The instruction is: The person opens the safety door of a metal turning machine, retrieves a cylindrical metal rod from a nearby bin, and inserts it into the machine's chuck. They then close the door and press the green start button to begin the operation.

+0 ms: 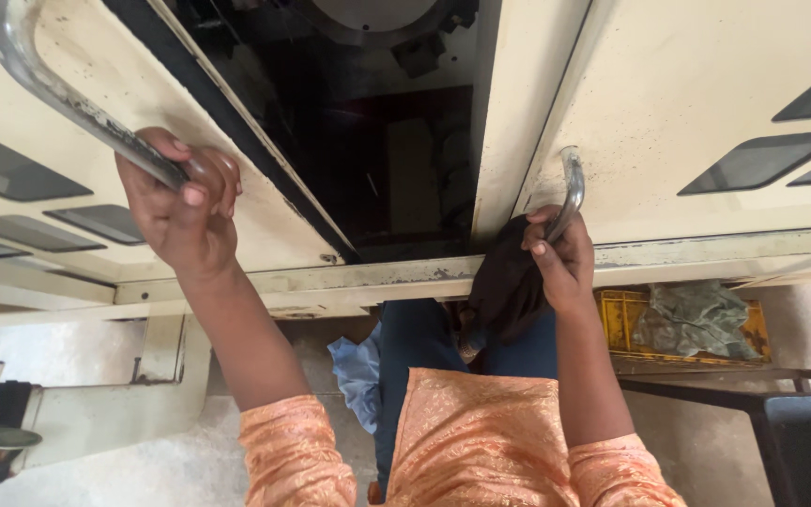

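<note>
- Left hand (180, 211) clamped on the left handle (68, 99), a bar slanting up-left
- Right hand (560, 258) grips the right handle (570, 192) and a dark cloth (504, 282)
- Cream doors (706, 113) apart, dark machine interior (377, 141) between; concrete floor (96, 469) below

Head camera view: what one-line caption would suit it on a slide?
Left hand and right hand grip the metal handles of two cream sliding doors, the right also clutching a dark cloth.

Left door handle (58, 94) and right door handle (570, 192) flank the opening (377, 141).
</note>
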